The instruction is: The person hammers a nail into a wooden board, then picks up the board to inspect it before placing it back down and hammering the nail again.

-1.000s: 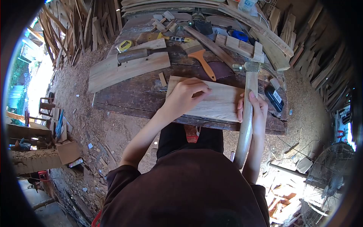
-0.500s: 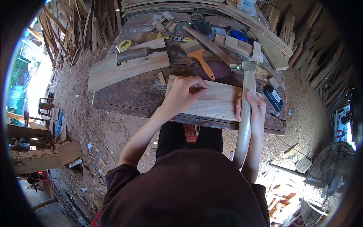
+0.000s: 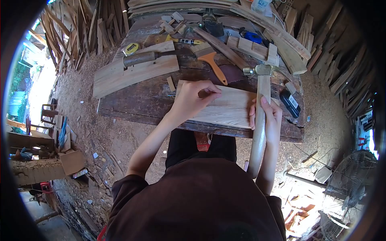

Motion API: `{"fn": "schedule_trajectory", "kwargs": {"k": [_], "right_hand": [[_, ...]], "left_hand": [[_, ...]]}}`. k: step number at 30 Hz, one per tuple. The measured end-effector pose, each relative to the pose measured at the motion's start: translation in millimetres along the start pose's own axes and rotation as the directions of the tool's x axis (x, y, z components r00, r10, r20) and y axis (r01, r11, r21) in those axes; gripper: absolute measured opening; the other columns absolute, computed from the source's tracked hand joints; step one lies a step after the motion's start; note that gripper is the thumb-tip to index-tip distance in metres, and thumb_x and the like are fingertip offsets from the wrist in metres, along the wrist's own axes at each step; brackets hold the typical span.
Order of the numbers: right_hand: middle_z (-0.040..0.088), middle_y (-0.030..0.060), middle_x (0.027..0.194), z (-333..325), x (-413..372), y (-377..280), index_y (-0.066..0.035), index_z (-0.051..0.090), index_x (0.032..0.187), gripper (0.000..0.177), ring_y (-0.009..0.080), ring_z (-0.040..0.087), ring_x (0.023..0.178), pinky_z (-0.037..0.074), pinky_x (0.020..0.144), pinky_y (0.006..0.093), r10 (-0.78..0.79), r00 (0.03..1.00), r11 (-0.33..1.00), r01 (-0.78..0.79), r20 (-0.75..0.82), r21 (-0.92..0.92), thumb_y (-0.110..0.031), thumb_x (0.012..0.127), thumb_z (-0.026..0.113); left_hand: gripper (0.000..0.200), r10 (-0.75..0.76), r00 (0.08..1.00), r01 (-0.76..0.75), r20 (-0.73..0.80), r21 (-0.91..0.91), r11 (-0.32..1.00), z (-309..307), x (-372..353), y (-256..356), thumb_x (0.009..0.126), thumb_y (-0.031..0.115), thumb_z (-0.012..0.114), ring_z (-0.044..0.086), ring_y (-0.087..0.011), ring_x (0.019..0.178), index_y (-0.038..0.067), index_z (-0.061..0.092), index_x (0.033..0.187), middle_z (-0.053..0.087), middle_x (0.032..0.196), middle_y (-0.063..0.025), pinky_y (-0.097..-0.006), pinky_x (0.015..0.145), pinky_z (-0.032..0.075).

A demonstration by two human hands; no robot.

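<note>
While on plank [image 3: 231, 107], left hand [image 3: 189, 101]; hammer [image 3: 261, 90] in right hand [image 3: 272, 120].

Bare workbench [image 3: 136, 100] left of the plank [image 3: 231, 107]: open lane. Orange-handled brush [image 3: 214, 67] and curved board [image 3: 132, 74] block behind; hammer [image 3: 258, 140] closes the right end.

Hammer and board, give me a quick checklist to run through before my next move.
1. Grip: right hand closed around the hammer handle: ok.
2. Hold-down: left hand pressing on the board: ok.
3. Support: board lying flat on the workbench: ok.
4. Nail pinched in the left fingers: cannot tell, too small to see.
5. Hammer head apart from the left hand: ok.
</note>
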State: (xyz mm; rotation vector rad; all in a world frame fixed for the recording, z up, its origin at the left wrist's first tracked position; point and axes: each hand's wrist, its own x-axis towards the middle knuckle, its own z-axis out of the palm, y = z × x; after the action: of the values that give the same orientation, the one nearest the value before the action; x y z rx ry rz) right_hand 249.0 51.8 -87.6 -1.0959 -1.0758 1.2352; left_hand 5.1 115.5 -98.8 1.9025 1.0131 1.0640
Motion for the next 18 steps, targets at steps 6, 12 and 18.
{"fn": "schedule_trajectory", "kwargs": {"k": [6,12,18], "right_hand": [[0.059,0.0110,0.067,1.0,0.0,1.2,0.006,0.058,0.100,0.038,0.0144,0.052,0.042,0.040,0.038,0.0248,-0.016,1.000,1.000,0.015,-0.012,-0.024,-0.030,0.103,0.048],[0.059,0.0111,0.067,1.0,-0.3,1.0,0.006,0.058,0.100,0.037,0.0143,0.052,0.042,0.040,0.039,0.0247,-0.007,1.000,1.000,0.006,-0.017,-0.031,-0.030,0.103,0.048],[0.059,0.0111,0.067,0.9,-0.1,1.2,0.006,0.058,0.101,0.037,0.0141,0.052,0.042,0.041,0.039,0.0246,-0.008,1.000,0.999,0.008,-0.011,-0.032,-0.030,0.103,0.047]], "left_hand": [[0.007,0.100,0.995,-0.100,-0.004,0.017,0.995,0.9,0.8,0.2,0.079,0.003,0.075,0.070,-0.0164,0.075,-0.001,0.071,0.085,0.073,0.084,-0.0087,-0.0261,0.071,0.053],[0.007,0.079,0.997,-0.079,-0.002,0.022,0.997,0.7,0.6,1.5,0.080,0.002,0.075,0.070,-0.0152,0.076,-0.001,0.071,0.084,0.073,0.083,-0.0088,-0.0262,0.070,0.053],[0.007,0.078,0.997,-0.078,0.001,0.001,0.997,0.8,0.7,1.3,0.079,0.002,0.075,0.070,-0.0150,0.075,-0.001,0.071,0.084,0.073,0.083,-0.0087,-0.0263,0.070,0.053]]}}
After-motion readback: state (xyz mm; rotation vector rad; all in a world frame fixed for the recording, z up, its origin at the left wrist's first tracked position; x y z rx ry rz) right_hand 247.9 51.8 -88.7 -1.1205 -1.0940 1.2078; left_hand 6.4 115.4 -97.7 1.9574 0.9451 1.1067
